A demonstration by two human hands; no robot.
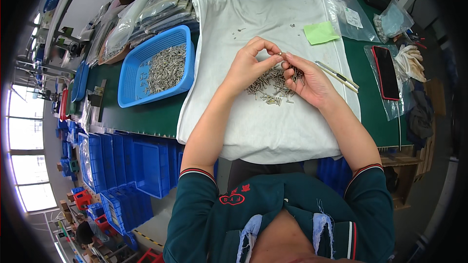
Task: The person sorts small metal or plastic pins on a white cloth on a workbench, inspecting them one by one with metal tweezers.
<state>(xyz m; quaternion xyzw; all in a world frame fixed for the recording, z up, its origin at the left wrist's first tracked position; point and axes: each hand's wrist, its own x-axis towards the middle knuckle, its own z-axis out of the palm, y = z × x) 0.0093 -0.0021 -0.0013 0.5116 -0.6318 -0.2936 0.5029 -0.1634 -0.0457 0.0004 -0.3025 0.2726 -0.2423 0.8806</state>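
Note:
My left hand (249, 67) and my right hand (314, 84) meet over a white cloth (273, 134), fingertips nearly touching. The left thumb and forefinger pinch together; what sits between them is too small to make out. Curled fingers of my right hand hold several small metal pins, darker in the hand's shade. Below both hands lies a loose pile of the same small metal pins (267, 87), partly hidden by them. To the left, a blue plastic basket (127, 75) holds many more metal pins (168, 68).
A green sticky note (321, 33), a pen-like tool (336, 75) and a few stray bits lie on the cloth. Rightward are a red-edged phone (385, 73), white gloves (410, 63) and clear bags (348, 12). Bagged stock (165, 5) stacks behind the basket; blue crates (151, 168) stand below.

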